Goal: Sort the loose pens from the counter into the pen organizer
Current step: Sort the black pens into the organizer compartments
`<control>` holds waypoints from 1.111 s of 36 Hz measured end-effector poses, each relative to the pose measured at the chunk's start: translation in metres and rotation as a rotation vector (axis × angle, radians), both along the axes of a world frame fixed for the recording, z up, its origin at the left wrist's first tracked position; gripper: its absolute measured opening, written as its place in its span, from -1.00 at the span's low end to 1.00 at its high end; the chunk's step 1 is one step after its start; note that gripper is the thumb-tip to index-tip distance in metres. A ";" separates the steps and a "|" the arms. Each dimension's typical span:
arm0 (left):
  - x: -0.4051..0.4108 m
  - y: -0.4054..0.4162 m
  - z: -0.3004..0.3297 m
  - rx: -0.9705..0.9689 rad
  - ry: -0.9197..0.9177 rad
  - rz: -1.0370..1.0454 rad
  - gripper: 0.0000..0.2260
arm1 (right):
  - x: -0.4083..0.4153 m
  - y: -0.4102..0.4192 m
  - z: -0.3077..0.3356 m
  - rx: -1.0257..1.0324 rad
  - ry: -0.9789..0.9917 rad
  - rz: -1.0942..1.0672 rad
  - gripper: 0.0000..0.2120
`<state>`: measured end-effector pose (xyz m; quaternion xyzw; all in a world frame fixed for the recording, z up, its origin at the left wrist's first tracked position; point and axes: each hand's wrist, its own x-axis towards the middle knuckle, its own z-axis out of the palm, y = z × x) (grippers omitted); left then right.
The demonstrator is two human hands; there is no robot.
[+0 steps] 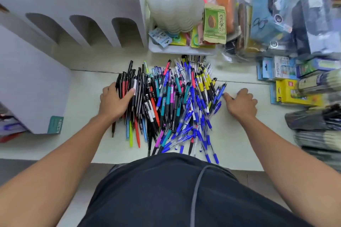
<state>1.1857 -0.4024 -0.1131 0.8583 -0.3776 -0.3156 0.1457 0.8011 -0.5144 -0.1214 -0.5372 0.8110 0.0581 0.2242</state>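
While your left hand (115, 100) curls over the black pens at the pile's (166, 105) left edge and your right hand (239, 102) seems to pinch one blue pen (220, 91), lift small same-colour bunches toward the organizer (73, 14) behind the pile.

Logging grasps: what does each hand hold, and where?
Left hand grips a bunch of black and red pens near their upper ends. Right hand pinches a blue pen at its lower end.
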 end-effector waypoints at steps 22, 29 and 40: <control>-0.013 0.012 0.005 0.169 0.049 0.121 0.06 | 0.170 0.083 0.064 -0.214 -0.423 0.471 -0.65; 0.003 -0.012 -0.003 0.190 0.157 0.170 -0.11 | 0.201 0.095 0.039 -0.150 -0.375 0.528 -0.70; 0.014 -0.002 -0.004 0.109 0.085 0.033 -0.65 | 0.220 0.102 0.035 -0.184 -0.341 0.556 -0.75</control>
